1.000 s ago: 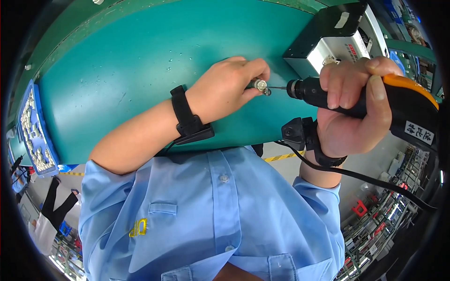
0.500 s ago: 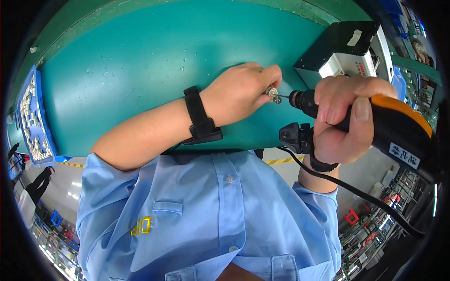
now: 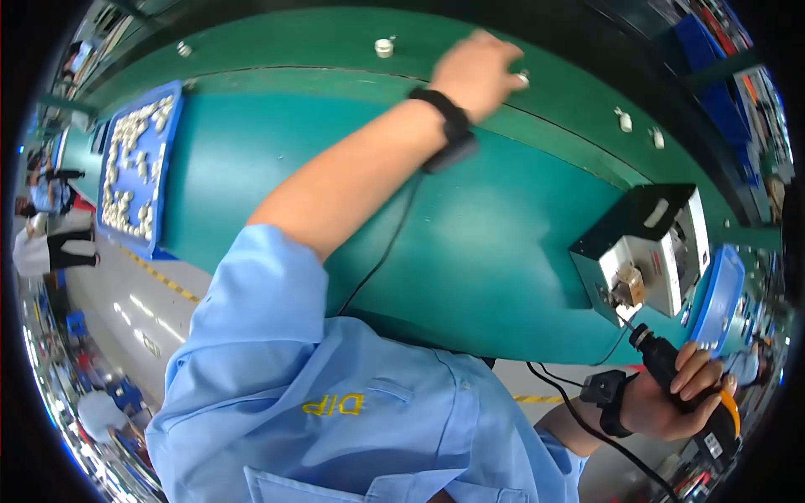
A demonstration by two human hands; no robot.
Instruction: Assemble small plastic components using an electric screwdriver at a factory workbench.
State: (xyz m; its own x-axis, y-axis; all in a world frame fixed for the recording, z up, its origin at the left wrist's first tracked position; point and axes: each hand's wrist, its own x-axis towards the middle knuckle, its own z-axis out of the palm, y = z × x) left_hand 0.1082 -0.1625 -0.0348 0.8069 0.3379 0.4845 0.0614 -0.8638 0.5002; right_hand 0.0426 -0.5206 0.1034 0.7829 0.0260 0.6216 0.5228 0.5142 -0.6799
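My right hand (image 3: 675, 398) is wrapped round a black and orange electric screwdriver (image 3: 658, 356) at the lower right. Its thin bit points up and left to the front of a black and white screw feeder box (image 3: 599, 285), close to the brass-coloured block (image 3: 627, 289) there. My left hand (image 3: 476, 71) reaches over the far green ledge, smeared by motion. By its thumb is a small white part (image 3: 522, 80); whether the fingers grip it I cannot tell. More small white round parts stand along the ledge, one white part (image 3: 384, 48) left of this hand and another white part (image 3: 625, 121) to its right.
A blue tray (image 3: 172, 134) of many white parts lies at the left end of the green table (image 3: 369, 193). Behind the feeder stands another blue tray (image 3: 725, 289). Black cables (image 3: 579, 419) run from my wrist straps. People are in the background at left.
My left hand has gone from the screwdriver's tip to the far ledge. The right hand has carried the screwdriver down and right to the screw feeder. The view has shifted too.
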